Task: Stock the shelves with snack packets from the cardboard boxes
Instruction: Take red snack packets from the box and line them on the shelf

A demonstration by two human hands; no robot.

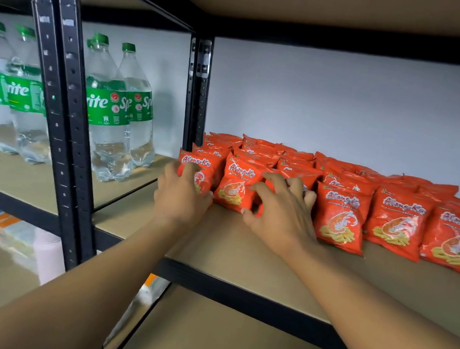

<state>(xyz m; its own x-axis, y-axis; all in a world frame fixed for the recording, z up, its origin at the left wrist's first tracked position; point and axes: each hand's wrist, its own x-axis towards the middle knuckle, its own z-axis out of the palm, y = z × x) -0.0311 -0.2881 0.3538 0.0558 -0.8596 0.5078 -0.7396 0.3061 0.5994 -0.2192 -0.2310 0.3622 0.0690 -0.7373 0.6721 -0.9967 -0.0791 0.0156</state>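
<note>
Closest, two bare forearms reach over the black front rail of the shelf (pixel 239 255). The left grip (pixel 181 196) is curled on the leftmost packet (pixel 208 167) of the front row, fingers over its top and thumb low at its side. Just right of it, the second packet (pixel 234 185) stands between the two grips. The right grip (pixel 283 213) is clawed round the third packet (pixel 260 207) (mostly hidden under the palm), thumb in front and fingers hooked over the top edge. Right of that grip, three more red packets (pixel 397 223) stand upright in the same row, side by side. Behind both grips, further rows of packets (pixel 271 154) run back towards the pale wall. Far left of the left grip, past the black upright (pixel 59 115), stand Sprite bottles (pixel 105 111).
</note>
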